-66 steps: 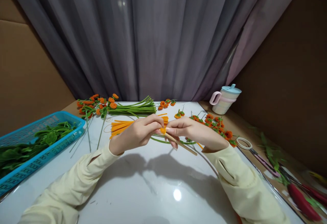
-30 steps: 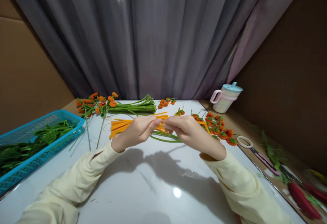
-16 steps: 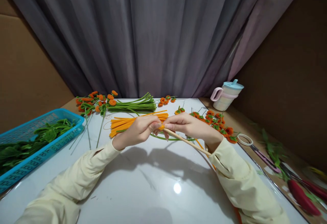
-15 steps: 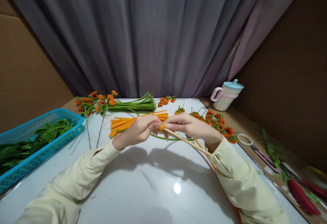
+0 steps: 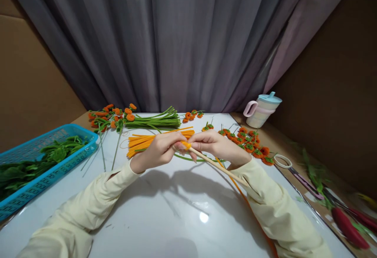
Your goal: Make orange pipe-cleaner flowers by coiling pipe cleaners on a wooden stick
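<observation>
My left hand (image 5: 160,148) is closed in a pinch at the tip of a thin wooden stick (image 5: 216,164). Orange pipe cleaner (image 5: 186,145) is wrapped around that tip, between my two hands. My right hand (image 5: 216,143) is closed too, its fingertips pinching at the wrapped end; the exact grip is partly hidden. The stick slants down to the right, reaching my right sleeve. Beneath the right hand a loose orange strand (image 5: 232,180) trails toward the same forearm. Just behind my hands lies a bundle of yellow-orange pipe cleaners (image 5: 141,143).
Green stems (image 5: 156,121) and orange flowers (image 5: 129,113) lie at the back. More orange flowers (image 5: 249,144) sit right. A blue basket (image 5: 47,185) holds green leaves. Tape (image 5: 282,161), scissors (image 5: 306,182), red-handled pliers (image 5: 349,228) and a lidded cup (image 5: 260,110) line the right side.
More of the orange wrap shows between my fingers now. The stick's lower end and the loose orange strand have shifted slightly. Both hands stay in nearly the same place.
</observation>
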A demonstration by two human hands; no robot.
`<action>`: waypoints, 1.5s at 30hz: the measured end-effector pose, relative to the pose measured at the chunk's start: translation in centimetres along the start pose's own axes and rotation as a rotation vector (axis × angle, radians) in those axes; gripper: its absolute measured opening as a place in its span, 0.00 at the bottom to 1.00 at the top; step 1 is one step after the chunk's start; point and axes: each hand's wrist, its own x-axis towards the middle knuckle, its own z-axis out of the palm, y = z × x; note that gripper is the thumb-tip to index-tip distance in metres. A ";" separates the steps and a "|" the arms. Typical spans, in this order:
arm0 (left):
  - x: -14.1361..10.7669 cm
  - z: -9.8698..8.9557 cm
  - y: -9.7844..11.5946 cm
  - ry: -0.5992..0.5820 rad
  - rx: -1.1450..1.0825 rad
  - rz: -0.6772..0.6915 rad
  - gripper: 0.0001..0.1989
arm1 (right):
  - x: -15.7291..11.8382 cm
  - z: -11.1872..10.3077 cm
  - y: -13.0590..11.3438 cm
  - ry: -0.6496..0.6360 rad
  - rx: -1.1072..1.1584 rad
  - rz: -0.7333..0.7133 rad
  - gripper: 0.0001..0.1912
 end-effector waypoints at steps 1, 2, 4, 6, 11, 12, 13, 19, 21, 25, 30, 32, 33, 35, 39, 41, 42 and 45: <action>0.0 0.0 0.0 0.003 0.015 0.013 0.08 | 0.0 0.1 0.2 0.003 0.015 -0.001 0.15; 0.0 0.0 0.0 0.008 0.039 0.033 0.08 | 0.1 0.1 0.3 0.008 0.032 0.001 0.15; -0.1 0.0 -0.1 0.008 0.113 0.087 0.08 | 0.1 0.3 0.6 0.022 0.085 0.018 0.15; -0.2 0.1 -0.2 0.010 0.213 0.150 0.08 | 0.2 0.5 1.0 0.021 0.165 0.049 0.15; -0.7 0.6 -0.4 0.104 0.355 0.284 0.07 | 0.6 1.0 2.1 -0.098 0.406 0.049 0.16; -0.8 0.7 -0.4 0.132 0.355 0.296 0.08 | 0.8 1.2 2.3 -0.113 0.431 0.039 0.16; -0.8 0.8 -0.5 0.162 0.357 0.294 0.09 | 1.0 1.4 2.6 -0.116 0.445 0.028 0.16; -0.7 0.9 -1.4 0.279 0.469 0.142 0.11 | 2.2 2.7 3.5 0.033 0.549 -0.013 0.17; -0.6 0.8 -1.8 0.282 0.516 0.110 0.11 | 2.2 3.1 3.3 0.082 0.565 0.034 0.16; -0.4 0.6 -2.5 0.258 0.564 0.051 0.11 | 2.1 3.6 2.3 0.211 0.489 0.138 0.13; -0.2 0.3 -2.8 0.186 0.704 0.046 0.13 | 1.9 4.1 1.5 0.262 0.384 0.178 0.08; -0.2 0.1 -2.8 0.151 0.741 0.031 0.14 | 1.8 4.1 1.4 0.248 0.301 0.181 0.06; -0.1 0.0 -2.9 0.127 0.750 0.018 0.14 | 1.7 4.0 1.5 0.244 0.245 0.183 0.06; 0.0 -0.3 -2.9 0.068 0.761 -0.012 0.16 | 1.6 3.7 1.6 0.241 0.109 0.195 0.06; 0.0 -0.6 -2.7 -0.091 0.766 -0.082 0.18 | 1.2 2.8 1.5 0.221 -0.185 0.190 0.11; 0.0 -0.6 -2.6 -0.173 0.717 -0.125 0.18 | 1.0 2.5 1.1 0.226 -0.328 0.165 0.13; 0.0 -0.7 -2.5 -0.207 0.679 -0.147 0.18 | 0.9 2.3 0.9 0.233 -0.396 0.160 0.13; 0.1 -1.0 -2.5 -0.284 0.526 -0.189 0.18 | 0.6 1.8 0.2 0.238 -0.536 0.165 0.13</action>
